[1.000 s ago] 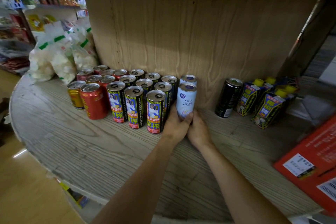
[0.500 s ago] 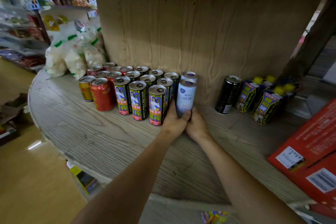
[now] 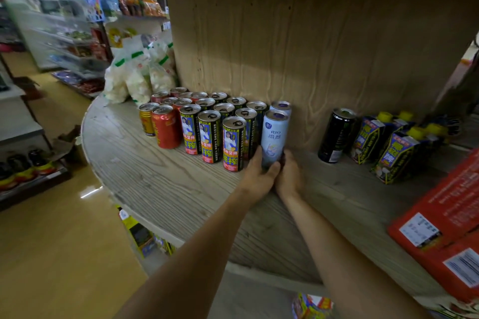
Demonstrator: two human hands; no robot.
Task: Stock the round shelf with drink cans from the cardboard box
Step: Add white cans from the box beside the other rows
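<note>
A pale blue RIO can [image 3: 274, 134] stands upright on the round wooden shelf [image 3: 160, 184], at the right end of a block of cans. My left hand [image 3: 259, 176] grips its base from the left, thumb across the front. My right hand [image 3: 289, 176] wraps the base from the right. A second pale blue can [image 3: 281, 106] stands just behind it. To the left stand several black-and-yellow cans [image 3: 210, 137], then red cans [image 3: 166, 128] and a gold can [image 3: 146, 122]. The cardboard box is not in view.
A black can [image 3: 335, 134] and yellow-capped cartons [image 3: 394, 153] stand to the right, with bare shelf between them and my hands. A red carton [image 3: 445, 223] lies at the right edge. Bags of white snacks [image 3: 134, 77] sit at the far left. A wooden column [image 3: 311, 46] backs the shelf.
The view has shifted so the shelf sits further right and store shelving shows at left. Both hands stay wrapped on the pale blue can's base.
</note>
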